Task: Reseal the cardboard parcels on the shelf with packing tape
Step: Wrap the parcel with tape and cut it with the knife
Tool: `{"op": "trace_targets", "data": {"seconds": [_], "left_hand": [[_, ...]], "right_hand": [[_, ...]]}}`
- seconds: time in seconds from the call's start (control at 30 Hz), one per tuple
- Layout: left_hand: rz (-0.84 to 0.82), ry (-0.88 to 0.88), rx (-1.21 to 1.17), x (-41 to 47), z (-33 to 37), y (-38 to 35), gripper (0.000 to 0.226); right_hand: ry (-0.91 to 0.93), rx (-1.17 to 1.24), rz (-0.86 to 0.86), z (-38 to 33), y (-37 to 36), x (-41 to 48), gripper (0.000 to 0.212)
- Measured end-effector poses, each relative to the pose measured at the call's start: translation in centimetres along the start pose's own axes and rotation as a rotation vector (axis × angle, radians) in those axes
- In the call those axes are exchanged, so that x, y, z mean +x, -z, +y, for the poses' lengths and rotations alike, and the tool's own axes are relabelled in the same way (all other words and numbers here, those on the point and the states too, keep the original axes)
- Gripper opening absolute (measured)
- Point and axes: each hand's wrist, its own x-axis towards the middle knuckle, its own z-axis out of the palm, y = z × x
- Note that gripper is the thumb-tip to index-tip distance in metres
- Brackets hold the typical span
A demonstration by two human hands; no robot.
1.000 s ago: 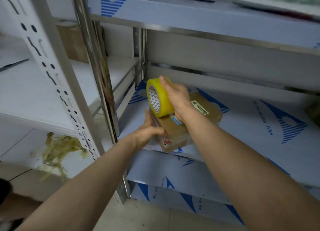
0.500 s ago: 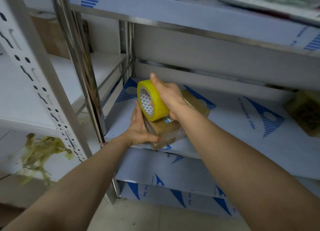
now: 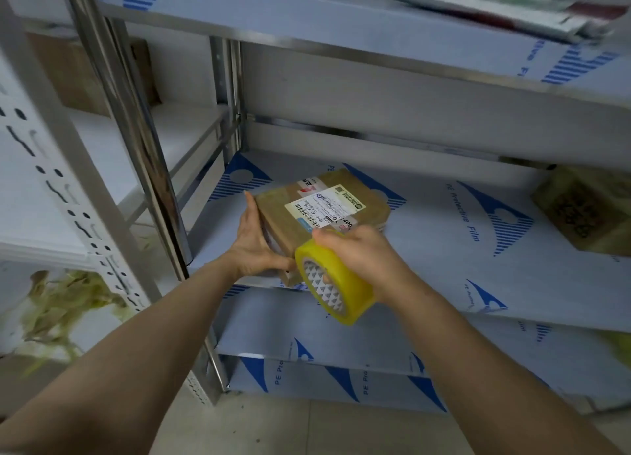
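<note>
A small brown cardboard parcel (image 3: 317, 205) with a white shipping label lies near the front left of the middle shelf (image 3: 444, 249). My left hand (image 3: 254, 243) holds its left side, fingers straight along the side and thumb under the front corner. My right hand (image 3: 358, 253) grips a yellow roll of packing tape (image 3: 333, 284), which hangs just in front of the parcel's near edge, below the shelf lip. Whether tape runs from the roll to the parcel is not visible.
A second brown parcel (image 3: 587, 209) sits at the shelf's far right. A steel upright post (image 3: 136, 130) stands left of my left hand. The shelf above (image 3: 341, 14) carries flat packets. A white perforated rack (image 3: 51, 181) and crumpled yellowish scraps (image 3: 61, 304) lie at the left.
My right hand has brought the tape roll from above the parcel's top down and toward me, past its near edge. The shipping label is now uncovered. My left hand stays on the parcel's left side.
</note>
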Motion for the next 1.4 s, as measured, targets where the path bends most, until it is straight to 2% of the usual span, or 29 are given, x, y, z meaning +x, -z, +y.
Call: {"op": "trace_targets", "data": {"seconds": [0.07, 0.17, 0.27, 0.4, 0.5, 0.53, 0.6, 0.67, 0.7, 0.77, 0.83, 0.97, 1.03, 1.13, 1.2, 1.33, 1.4], "left_hand": [[-0.008, 0.000, -0.009, 0.2, -0.3, 0.1, 0.166], [-0.028, 0.000, -0.012, 0.9, -1.4, 0.3, 0.165], [-0.059, -0.002, -0.010, 0.9, -1.3, 0.5, 0.164], [-0.153, 0.110, 0.108, 0.2, 1.2, 1.4, 0.165], [-0.405, 0.218, 0.314, 0.0, 4.0, 4.1, 0.142], [-0.412, 0.267, 0.370, 0.6, 5.3, 5.0, 0.129], [-0.208, 0.307, 0.438, 2.8, 6.9, 5.7, 0.099], [0.038, 0.249, 0.529, 4.9, 7.2, 4.1, 0.073], [0.080, 0.206, 0.624, 5.7, 7.0, 2.9, 0.072], [0.025, 0.155, 0.819, 5.7, 5.9, 0.0, 0.081], [0.002, 0.144, 0.875, 5.4, 5.3, -1.1, 0.084], [0.176, -0.037, 1.010, 4.3, 5.4, -1.5, 0.060], [0.156, -0.101, 0.894, 3.5, 5.4, -1.7, 0.070], [-0.134, 0.035, 0.796, 2.4, 5.2, -1.0, 0.130], [-0.219, 0.038, 0.814, 2.2, 5.5, -0.2, 0.146], [-0.180, -0.089, 0.879, 1.8, 5.7, -1.2, 0.121], [-0.208, -0.118, 0.825, 1.6, 5.6, -1.1, 0.108]], "right_hand": [[-0.010, -0.062, 0.021, 1.4, -0.5, -0.1, 0.031], [-0.008, -0.135, 0.060, 2.9, -1.2, 0.3, 0.041], [-0.008, -0.215, 0.070, 4.0, -1.8, 0.9, 0.037], [-0.023, -0.279, 0.053, 4.3, -2.6, 2.0, 0.038], [-0.028, -0.330, 0.012, 3.9, -2.5, 2.7, 0.035], [-0.031, -0.347, 0.002, 3.7, -2.4, 2.9, 0.036], [-0.037, -0.379, -0.013, 3.4, -2.4, 3.3, 0.038], [-0.040, -0.403, -0.024, 3.3, -2.3, 3.5, 0.036], [-0.044, -0.406, -0.031, 3.2, -2.3, 3.7, 0.036], [-0.047, -0.402, -0.038, 3.3, -2.3, 3.9, 0.040], [-0.038, -0.387, -0.031, 3.5, -2.4, 4.1, 0.040], [-0.031, -0.352, -0.021, 4.0, -2.8, 4.1, 0.035], [-0.018, -0.322, -0.018, 4.0, -2.8, 4.1, 0.036], [0.007, -0.333, -0.036, 4.0, -3.0, 4.1, 0.043], [0.030, -0.321, -0.050, 4.1, -3.0, 4.0, 0.039], [0.027, -0.251, -0.052, 4.1, -2.7, 4.1, 0.045], [0.022, -0.236, -0.053, 4.3, -2.7, 4.1, 0.047]]}}
